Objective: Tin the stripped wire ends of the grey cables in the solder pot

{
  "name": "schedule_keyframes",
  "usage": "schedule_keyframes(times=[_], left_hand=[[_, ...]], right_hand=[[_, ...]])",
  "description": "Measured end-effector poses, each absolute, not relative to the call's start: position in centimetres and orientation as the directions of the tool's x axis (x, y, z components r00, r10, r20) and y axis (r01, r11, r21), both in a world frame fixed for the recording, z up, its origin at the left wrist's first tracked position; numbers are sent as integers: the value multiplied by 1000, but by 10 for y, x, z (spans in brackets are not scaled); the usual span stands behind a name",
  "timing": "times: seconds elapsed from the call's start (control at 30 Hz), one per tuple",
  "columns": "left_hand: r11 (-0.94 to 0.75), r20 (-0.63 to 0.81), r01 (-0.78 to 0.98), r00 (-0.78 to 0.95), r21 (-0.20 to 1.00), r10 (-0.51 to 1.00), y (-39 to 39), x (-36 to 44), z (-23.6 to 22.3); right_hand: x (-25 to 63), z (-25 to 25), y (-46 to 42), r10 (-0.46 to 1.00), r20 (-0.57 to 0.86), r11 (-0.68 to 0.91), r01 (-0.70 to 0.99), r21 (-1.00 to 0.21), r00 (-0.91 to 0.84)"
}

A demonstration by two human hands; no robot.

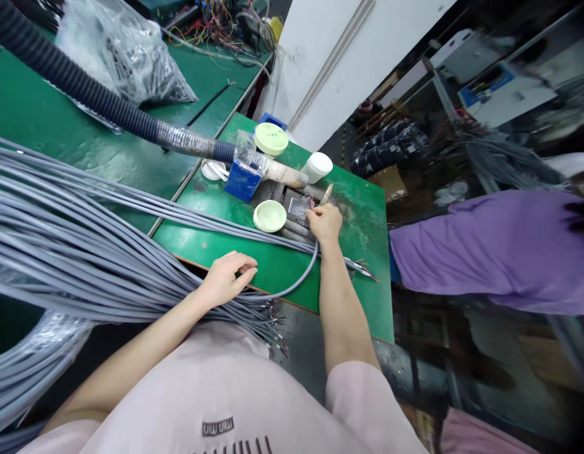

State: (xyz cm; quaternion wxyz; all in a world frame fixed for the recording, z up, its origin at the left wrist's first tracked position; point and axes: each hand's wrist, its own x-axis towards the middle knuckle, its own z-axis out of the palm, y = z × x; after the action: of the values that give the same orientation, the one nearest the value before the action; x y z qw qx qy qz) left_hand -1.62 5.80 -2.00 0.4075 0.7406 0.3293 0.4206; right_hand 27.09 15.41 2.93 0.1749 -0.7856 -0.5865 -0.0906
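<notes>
My right hand (325, 222) is closed on the end of one grey cable (296, 284), with its coloured wire tips held at the small metal solder pot (297, 206) on the green bench (362, 233). That cable loops back toward me. My left hand (228, 276) rests on the big bundle of grey cables (84, 246) at the bench's front edge, fingers curled round one or more of them. The bundle's stripped ends (273, 321) hang over my lap.
A black corrugated hose (74, 82) ends above the pot beside a blue box (243, 180). Pale green lids (270, 215) and a white jar (317, 167) stand around it. Another person in purple (490, 252) is at the right. A plastic bag (126, 57) lies at the back left.
</notes>
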Motion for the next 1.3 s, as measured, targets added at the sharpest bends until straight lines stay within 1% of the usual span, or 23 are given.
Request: schedule_keyframes(times=[0.07,0.1,0.17,0.23,0.3,0.37,0.4,0.47,0.5,0.57,0.6,0.7,0.77,0.9,1.0,1.1,1.2,1.3], left_hand=[[-452,357,141,429,881,830,58,-16,-20],[-448,353,138,431,883,830,58,-16,-20],[-432,342,129,431,892,835,58,-17,-19],[-406,326,109,427,907,844,58,-17,-19],[-362,301,73,417,929,858,57,-17,-18],[-271,246,10,386,963,889,56,-15,-17],[-198,202,-49,368,979,908,55,-13,-16],[-14,96,-231,348,973,933,51,-8,-13],[77,49,-336,352,939,935,49,-5,-11],[216,-12,-515,369,830,929,44,1,-8],[258,-35,-574,369,777,929,41,4,-6],[311,-96,-659,341,685,935,34,10,-3],[293,-94,-675,317,677,944,30,12,-2],[213,-47,-656,261,724,964,28,11,-2],[216,-72,-651,241,727,968,29,8,1],[294,-132,-675,282,676,950,30,0,6],[461,-243,-673,398,578,885,29,-5,7],[601,-265,-648,546,467,795,23,-2,4]], right_hand=[[267,38,149,890,350,-233,951,-205,293],[264,44,144,889,355,-206,945,-255,289],[252,56,129,884,377,-107,905,-412,276],[235,67,109,880,395,19,813,-582,263],[213,73,86,890,379,98,705,-703,254],[190,74,65,906,337,131,585,-800,257],[179,72,55,915,310,136,527,-839,258],[160,67,40,936,252,128,428,-894,245],[152,63,34,948,220,117,390,-913,231],[140,56,25,968,158,88,324,-942,196],[135,54,21,975,131,75,290,-954,178],[126,49,15,985,85,54,199,-978,148],[122,49,13,987,76,52,164,-985,142],[119,52,12,987,70,50,142,-989,142],[120,54,9,990,65,43,175,-984,126],[125,54,-1,1000,13,16,279,-960,-11],[127,51,-15,993,-22,25,388,-921,-116],[123,48,-27,993,40,89,478,-874,-113]])
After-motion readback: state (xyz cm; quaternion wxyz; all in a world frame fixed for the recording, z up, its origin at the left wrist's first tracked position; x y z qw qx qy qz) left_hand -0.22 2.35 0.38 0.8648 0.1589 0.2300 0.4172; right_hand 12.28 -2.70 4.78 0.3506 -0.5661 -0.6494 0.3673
